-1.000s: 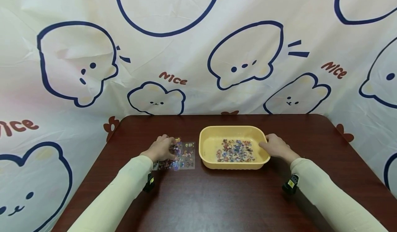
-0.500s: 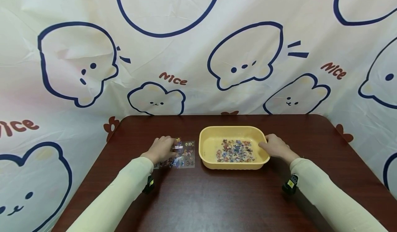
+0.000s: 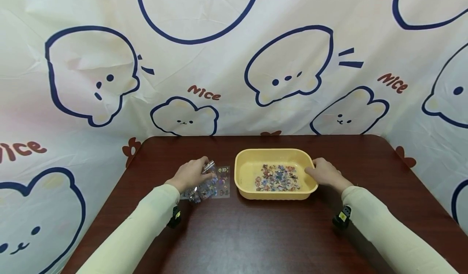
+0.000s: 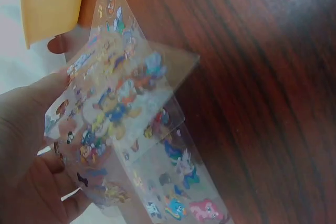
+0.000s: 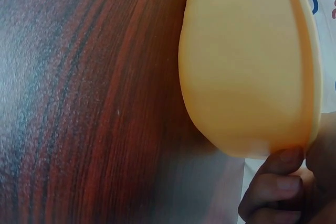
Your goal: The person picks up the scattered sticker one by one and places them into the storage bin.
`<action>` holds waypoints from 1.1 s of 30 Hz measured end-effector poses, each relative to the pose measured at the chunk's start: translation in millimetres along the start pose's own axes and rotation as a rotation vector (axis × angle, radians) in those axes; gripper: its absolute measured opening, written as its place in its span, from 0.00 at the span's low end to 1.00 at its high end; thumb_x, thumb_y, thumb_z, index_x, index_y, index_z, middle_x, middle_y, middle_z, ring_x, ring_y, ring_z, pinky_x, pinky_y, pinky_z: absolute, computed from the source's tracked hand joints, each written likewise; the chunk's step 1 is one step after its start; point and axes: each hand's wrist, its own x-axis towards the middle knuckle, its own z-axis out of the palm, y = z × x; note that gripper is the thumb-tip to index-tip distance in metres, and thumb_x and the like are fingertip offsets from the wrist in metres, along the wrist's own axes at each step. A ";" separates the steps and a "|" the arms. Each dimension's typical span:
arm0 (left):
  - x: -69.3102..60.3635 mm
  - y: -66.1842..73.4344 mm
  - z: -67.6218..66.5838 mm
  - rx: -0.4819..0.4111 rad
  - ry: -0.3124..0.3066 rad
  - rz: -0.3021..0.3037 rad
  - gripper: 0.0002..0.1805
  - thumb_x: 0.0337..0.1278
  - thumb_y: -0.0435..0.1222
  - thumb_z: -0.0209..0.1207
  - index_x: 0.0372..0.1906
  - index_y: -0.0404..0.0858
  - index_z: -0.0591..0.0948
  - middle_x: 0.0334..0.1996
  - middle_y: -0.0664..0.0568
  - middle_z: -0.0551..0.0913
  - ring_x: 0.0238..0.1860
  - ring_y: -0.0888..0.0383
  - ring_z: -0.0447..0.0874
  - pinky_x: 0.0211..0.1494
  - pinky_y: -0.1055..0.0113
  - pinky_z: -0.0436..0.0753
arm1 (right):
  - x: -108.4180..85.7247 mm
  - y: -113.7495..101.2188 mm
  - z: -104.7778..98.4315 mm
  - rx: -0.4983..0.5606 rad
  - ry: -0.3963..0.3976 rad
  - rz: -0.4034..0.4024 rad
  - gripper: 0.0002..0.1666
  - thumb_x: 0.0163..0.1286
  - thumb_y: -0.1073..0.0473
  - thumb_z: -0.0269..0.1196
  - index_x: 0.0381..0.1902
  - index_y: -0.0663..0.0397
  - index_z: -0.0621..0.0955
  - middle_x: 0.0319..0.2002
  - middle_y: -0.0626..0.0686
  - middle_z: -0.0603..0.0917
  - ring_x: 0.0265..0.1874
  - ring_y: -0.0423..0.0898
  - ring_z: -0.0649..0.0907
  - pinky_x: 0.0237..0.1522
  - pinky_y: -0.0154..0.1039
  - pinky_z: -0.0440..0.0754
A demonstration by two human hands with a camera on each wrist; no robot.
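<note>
My left hand [image 3: 189, 176] pinches a clear sticker sheet [image 4: 113, 106] printed with small cartoon figures. The sheet bends upward, and glare whitens part of it in the left wrist view. Beneath it, more clear sticker sheets [image 3: 224, 181] lie on the table, partly covered by the hand and the held sheet. On the other side, my right hand [image 3: 327, 173] grips the right rim of a yellow plastic basin [image 5: 247, 66], thumb inside and fingers outside. Inside the basin lies a batch of similar small colourful cartoon prints [image 3: 278, 178].
Everything stands on a dark red-brown wooden table [image 3: 252, 237]. A pale cloth [image 3: 234, 75] with blue cartoon outlines hangs behind and along both sides. The basin stands just right of the sheets.
The left hand has gathered up a sticker sheet, which now curls up from the others between thumb and fingers. The right hand and the basin have stayed in place.
</note>
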 end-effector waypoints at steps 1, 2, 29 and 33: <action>-0.1 -0.4 0.8 0.005 0.002 0.002 0.34 0.63 0.53 0.65 0.65 0.35 0.74 0.50 0.43 0.87 0.43 0.51 0.87 0.48 0.51 0.85 | -0.2 -0.2 0.3 0.002 -0.001 0.000 0.22 0.74 0.53 0.53 0.51 0.68 0.80 0.25 0.53 0.83 0.20 0.43 0.83 0.24 0.38 0.78; -0.4 -0.5 1.5 0.011 0.003 0.000 0.36 0.61 0.54 0.66 0.65 0.34 0.74 0.53 0.43 0.86 0.47 0.49 0.87 0.51 0.50 0.84 | -0.3 -0.4 0.5 0.004 0.000 -0.001 0.22 0.74 0.53 0.53 0.50 0.67 0.80 0.25 0.53 0.84 0.20 0.43 0.83 0.24 0.38 0.78; -3.1 -5.1 -2.8 0.013 -0.031 0.000 0.20 0.68 0.30 0.58 0.63 0.32 0.77 0.56 0.39 0.82 0.50 0.47 0.83 0.51 0.51 0.83 | -1.9 -1.7 1.5 0.000 0.010 -0.002 0.20 0.74 0.53 0.54 0.48 0.66 0.80 0.24 0.52 0.83 0.20 0.43 0.83 0.24 0.38 0.78; -3.6 -6.0 -5.7 -0.025 -0.017 -0.001 0.12 0.70 0.32 0.57 0.54 0.33 0.82 0.49 0.43 0.86 0.46 0.51 0.85 0.51 0.51 0.83 | -2.4 -2.0 0.5 0.004 0.009 -0.007 0.21 0.74 0.53 0.54 0.49 0.67 0.80 0.24 0.53 0.83 0.20 0.42 0.83 0.24 0.38 0.78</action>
